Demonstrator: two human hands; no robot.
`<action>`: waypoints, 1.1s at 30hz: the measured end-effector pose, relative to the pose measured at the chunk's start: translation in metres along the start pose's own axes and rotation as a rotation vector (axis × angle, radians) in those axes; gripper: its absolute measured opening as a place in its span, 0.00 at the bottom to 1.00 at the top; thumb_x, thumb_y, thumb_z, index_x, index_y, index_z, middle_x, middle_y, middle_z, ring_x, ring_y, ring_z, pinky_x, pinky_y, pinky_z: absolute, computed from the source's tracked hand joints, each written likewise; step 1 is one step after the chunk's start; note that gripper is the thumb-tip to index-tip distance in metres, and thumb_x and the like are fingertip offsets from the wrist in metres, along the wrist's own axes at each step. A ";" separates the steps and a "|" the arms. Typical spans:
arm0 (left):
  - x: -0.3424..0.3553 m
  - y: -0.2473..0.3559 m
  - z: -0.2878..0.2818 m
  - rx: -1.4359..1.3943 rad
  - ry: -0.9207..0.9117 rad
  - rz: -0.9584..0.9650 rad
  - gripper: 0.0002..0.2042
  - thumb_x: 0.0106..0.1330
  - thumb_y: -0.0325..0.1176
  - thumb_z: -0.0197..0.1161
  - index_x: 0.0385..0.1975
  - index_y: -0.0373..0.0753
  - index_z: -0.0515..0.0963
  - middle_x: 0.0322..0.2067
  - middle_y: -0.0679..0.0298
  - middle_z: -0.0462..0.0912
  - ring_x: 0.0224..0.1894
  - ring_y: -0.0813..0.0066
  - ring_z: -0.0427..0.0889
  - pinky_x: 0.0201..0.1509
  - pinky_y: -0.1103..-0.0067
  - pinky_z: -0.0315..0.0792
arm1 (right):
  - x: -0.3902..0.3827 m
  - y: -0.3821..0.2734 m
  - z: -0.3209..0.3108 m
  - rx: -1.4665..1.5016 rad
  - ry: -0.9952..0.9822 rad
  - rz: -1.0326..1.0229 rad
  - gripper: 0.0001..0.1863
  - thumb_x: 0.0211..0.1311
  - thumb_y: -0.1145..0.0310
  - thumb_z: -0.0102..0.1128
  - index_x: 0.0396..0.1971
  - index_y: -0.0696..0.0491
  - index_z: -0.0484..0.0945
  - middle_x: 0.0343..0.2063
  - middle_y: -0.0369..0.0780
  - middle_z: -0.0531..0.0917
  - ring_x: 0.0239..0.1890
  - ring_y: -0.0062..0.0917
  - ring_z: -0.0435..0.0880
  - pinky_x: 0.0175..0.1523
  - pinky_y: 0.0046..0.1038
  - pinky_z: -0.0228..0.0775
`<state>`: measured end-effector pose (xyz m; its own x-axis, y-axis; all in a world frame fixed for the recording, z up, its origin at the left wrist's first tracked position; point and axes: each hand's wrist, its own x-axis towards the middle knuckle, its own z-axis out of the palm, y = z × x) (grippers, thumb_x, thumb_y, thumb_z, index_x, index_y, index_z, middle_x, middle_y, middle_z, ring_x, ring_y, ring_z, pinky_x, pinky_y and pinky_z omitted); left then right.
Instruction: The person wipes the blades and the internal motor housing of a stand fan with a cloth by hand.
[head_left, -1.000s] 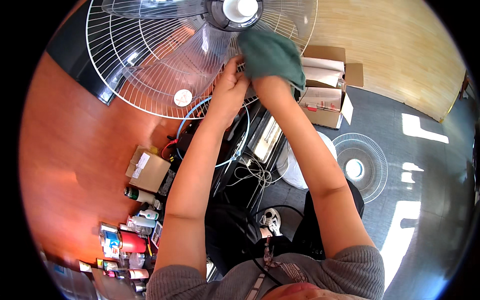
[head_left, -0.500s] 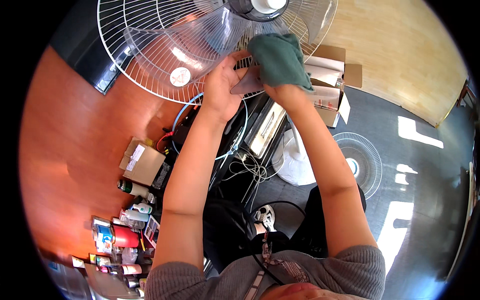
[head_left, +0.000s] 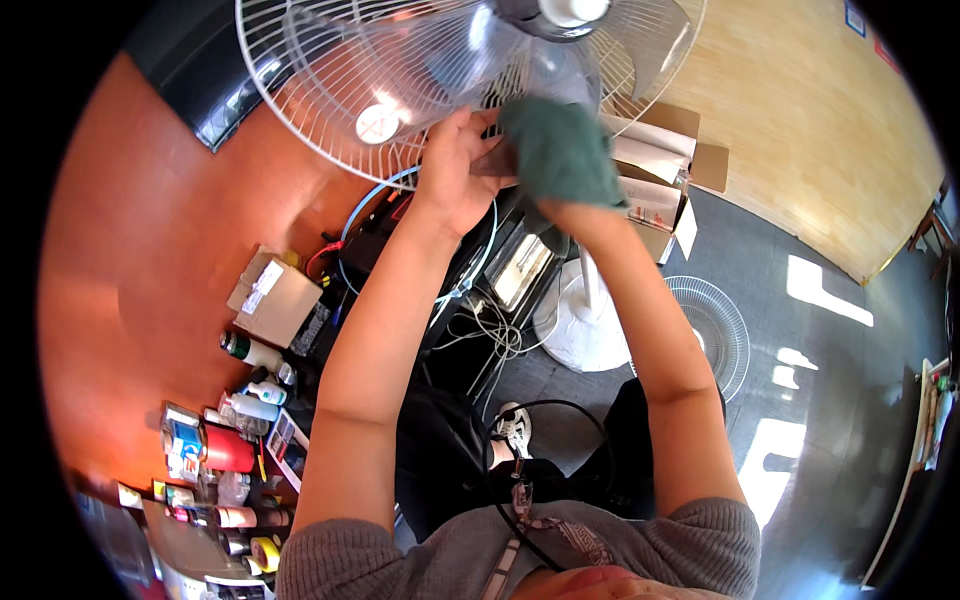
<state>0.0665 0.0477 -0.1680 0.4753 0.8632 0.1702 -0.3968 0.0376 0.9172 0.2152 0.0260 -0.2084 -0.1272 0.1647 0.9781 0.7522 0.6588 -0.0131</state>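
Observation:
An upright fan with clear plastic blades stands before me, its white wire rear guard (head_left: 262, 75) behind them and its front off. My left hand (head_left: 455, 175) is closed at the tip of the lower blade (head_left: 493, 160), fingers bent near its edge. Bunched in my right hand (head_left: 580, 218) is a dark green cloth (head_left: 560, 150), pressed against the same blade from the right. The cloth covers most of the right fingers and part of the blade. A round white sticker (head_left: 377, 124) sits at the left blade.
The fan's white base (head_left: 580, 335) stands on the grey floor, near loose cables (head_left: 500, 335). A round mesh guard (head_left: 725, 330) lies to its right. Behind are open cardboard boxes (head_left: 655, 200). On the brown table are a small carton (head_left: 278, 305) and several bottles (head_left: 255, 405).
The view has shifted, so the fan sits farther right and higher in the picture. My right hand and the cloth have moved lower along the blade; a fold of cloth now hangs below the hand.

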 end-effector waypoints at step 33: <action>0.016 -0.011 0.000 0.111 -0.090 -0.062 0.28 0.73 0.51 0.35 0.60 0.36 0.65 0.56 0.55 0.71 0.61 0.61 0.68 0.64 0.61 0.62 | 0.022 0.012 -0.019 -0.136 0.014 -0.138 0.10 0.45 0.73 0.55 0.31 0.52 0.78 0.33 0.44 0.78 0.38 0.40 0.76 0.42 0.40 0.67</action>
<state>0.0783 0.0611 -0.1755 0.5666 0.8122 0.1386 -0.2776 0.0298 0.9602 0.2343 0.0235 -0.1826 -0.2275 0.0688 0.9713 0.8088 0.5688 0.1491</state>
